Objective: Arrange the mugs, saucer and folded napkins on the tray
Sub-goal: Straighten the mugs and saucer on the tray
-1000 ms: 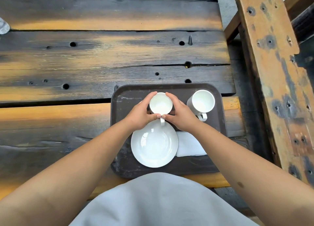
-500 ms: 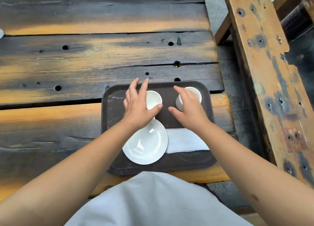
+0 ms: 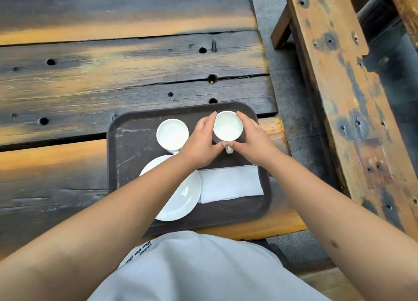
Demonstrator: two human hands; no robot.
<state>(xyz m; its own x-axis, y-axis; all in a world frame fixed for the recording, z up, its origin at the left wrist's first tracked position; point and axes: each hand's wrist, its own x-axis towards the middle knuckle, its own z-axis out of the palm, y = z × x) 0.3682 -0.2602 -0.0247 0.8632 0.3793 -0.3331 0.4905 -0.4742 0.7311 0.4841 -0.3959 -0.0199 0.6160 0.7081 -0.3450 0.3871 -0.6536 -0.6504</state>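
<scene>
A dark brown tray (image 3: 126,156) lies at the table's near right edge. On its far right stands a white mug (image 3: 228,126), handle toward me. My left hand (image 3: 200,145) and my right hand (image 3: 254,140) cup this mug from both sides, thumbs meeting at the handle. A second white mug (image 3: 172,133) stands free just to the left. A white saucer (image 3: 181,199) sits at the tray's near side, partly under my left forearm. Folded white napkins (image 3: 230,184) lie to the saucer's right.
The table (image 3: 113,74) is of dark weathered planks with holes. A worn wooden bench (image 3: 343,92) runs along the right, across a gap of grey floor. My grey shirt fills the lower middle of the view.
Both hands left the left mug and moved right; they now enclose the right mug. The view has shifted so the tray sits further right.
</scene>
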